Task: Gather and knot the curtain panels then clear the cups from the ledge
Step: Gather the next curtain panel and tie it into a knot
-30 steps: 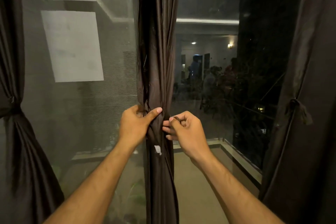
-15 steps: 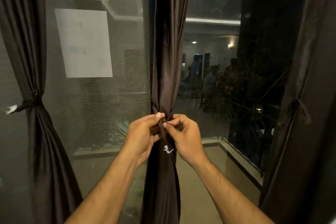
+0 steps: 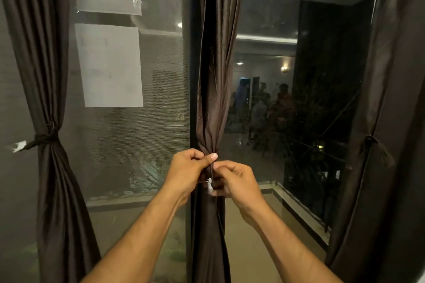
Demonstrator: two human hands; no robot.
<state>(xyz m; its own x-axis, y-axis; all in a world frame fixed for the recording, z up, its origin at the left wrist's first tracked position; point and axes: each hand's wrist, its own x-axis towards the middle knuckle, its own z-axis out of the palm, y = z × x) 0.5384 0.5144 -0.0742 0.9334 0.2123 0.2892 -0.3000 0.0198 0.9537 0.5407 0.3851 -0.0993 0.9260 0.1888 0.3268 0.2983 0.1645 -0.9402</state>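
A tall night-dark window [image 3: 287, 30] fills the view, its glass reflecting a lit room, with a pale sheet of paper [image 3: 110, 65] stuck to the meshed left pane. Three dark brown, satiny curtains hang in long folds: the left curtain [image 3: 49, 76] and right curtain [image 3: 391, 99] are each cinched at the waist, and the middle curtain [image 3: 215, 64] is bunched at the window's centre post. The left hand [image 3: 188, 171] grips the gathered middle curtain with its thumb pressed across the front, while the right hand [image 3: 235, 181] pinches a thin dark tie [image 3: 211, 173] just beside it.
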